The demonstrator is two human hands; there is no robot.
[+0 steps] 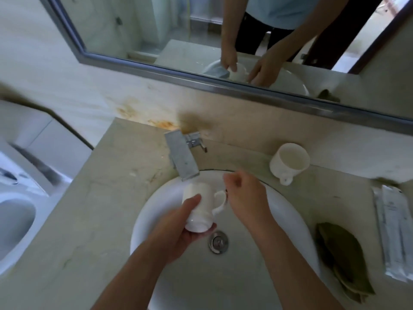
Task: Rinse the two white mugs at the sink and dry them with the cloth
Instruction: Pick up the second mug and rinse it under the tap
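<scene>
My left hand [178, 229] grips a white mug [202, 204] over the white sink basin [288, 211], tilted with its mouth toward the faucet [182, 155] and its handle pointing right. My right hand [244, 195] hovers just right of that handle with fingers loosely curled and nothing in it; whether it touches the handle I cannot tell. The second white mug [289, 162] stands on the counter behind the basin at the right, handle toward me. A folded olive-green cloth [342, 256] lies on the counter right of the basin. No water stream is visible.
A metal drain [218, 241] sits in the basin's middle. Clear plastic packets [393, 231] lie at the counter's right edge. A mirror [223, 41] runs along the wall behind. A toilet [13, 211] stands left of the counter [100, 209].
</scene>
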